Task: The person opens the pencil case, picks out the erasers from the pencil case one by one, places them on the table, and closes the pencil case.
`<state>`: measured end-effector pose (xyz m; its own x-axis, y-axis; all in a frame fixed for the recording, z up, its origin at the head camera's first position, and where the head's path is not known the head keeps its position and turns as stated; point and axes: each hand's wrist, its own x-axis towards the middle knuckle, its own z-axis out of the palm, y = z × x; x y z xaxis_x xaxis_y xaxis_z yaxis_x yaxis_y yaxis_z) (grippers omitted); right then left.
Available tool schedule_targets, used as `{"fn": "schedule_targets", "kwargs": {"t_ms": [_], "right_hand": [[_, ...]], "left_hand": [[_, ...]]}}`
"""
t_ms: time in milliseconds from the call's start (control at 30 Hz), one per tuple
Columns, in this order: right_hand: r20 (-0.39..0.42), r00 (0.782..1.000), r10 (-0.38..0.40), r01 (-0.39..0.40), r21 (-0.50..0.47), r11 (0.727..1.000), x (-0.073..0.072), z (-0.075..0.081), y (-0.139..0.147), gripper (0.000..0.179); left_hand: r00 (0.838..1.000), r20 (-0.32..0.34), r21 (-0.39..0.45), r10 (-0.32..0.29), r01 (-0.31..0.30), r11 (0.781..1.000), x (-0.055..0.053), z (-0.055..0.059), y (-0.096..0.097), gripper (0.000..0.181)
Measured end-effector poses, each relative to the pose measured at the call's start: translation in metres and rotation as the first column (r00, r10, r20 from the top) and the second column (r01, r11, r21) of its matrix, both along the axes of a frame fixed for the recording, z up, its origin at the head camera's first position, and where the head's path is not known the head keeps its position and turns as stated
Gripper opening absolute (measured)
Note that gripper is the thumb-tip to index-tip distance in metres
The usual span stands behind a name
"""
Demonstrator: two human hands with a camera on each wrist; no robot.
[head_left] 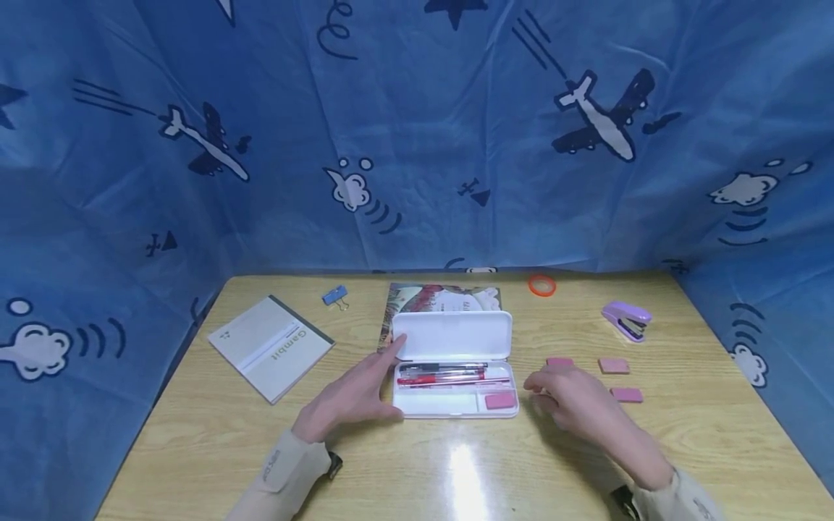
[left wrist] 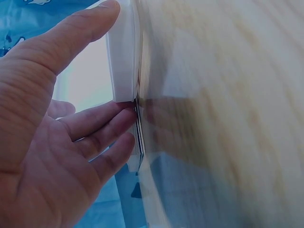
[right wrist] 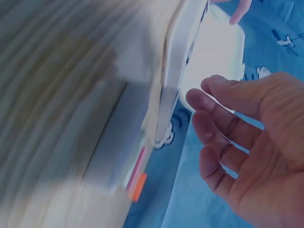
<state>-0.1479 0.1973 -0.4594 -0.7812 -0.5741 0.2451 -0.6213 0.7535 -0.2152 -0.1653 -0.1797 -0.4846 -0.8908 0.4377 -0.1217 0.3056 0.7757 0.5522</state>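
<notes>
A white pencil case [head_left: 430, 405] lies with its lid [head_left: 452, 335] raised, at mid-table. Pens [head_left: 443, 373], black and red, lie in its rear compartment; a pink eraser [head_left: 500, 400] sits in the small front-right one. My left hand [head_left: 355, 391] holds the case's left end, thumb at the front corner and index finger by the lid. Just right of the case, my right hand [head_left: 570, 398] hovers with loosely curled fingers and nothing between them, as the right wrist view shows. Beside it are pink erasers [head_left: 614, 366], one partly hidden behind the hand.
Behind the lid lies an illustrated booklet [head_left: 417, 295]. A notebook [head_left: 270, 347] and a blue binder clip [head_left: 335, 294] are on the left. An orange tape ring [head_left: 541, 285] and a purple stapler [head_left: 627, 320] lie at the back right. Blue printed cloth [head_left: 417, 145] surrounds the table.
</notes>
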Motion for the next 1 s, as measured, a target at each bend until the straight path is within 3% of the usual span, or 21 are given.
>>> {"fn": "schedule_targets", "kwargs": {"t_ms": [167, 500, 1000], "right_hand": [[-0.022, 0.999, 0.045, -0.045, 0.004, 0.999, -0.003, -0.003, -0.018, 0.024], [0.057, 0.996, 0.075, -0.076, 0.007, 0.997, -0.011, -0.010, -0.039, 0.013], [0.088, 0.986, 0.144, -0.150, 0.060, 0.987, -0.019, -0.013, -0.052, 0.022]], "left_hand": [[1.000, 0.006, 0.008, 0.003, -0.003, 1.000, 0.001, 0.000, 0.000, 0.127], [1.000, 0.008, 0.010, -0.001, 0.001, 1.000, 0.000, 0.000, 0.000, 0.128], [1.000, 0.022, -0.002, 0.009, -0.009, 1.000, 0.000, 0.001, 0.001, 0.129]]}}
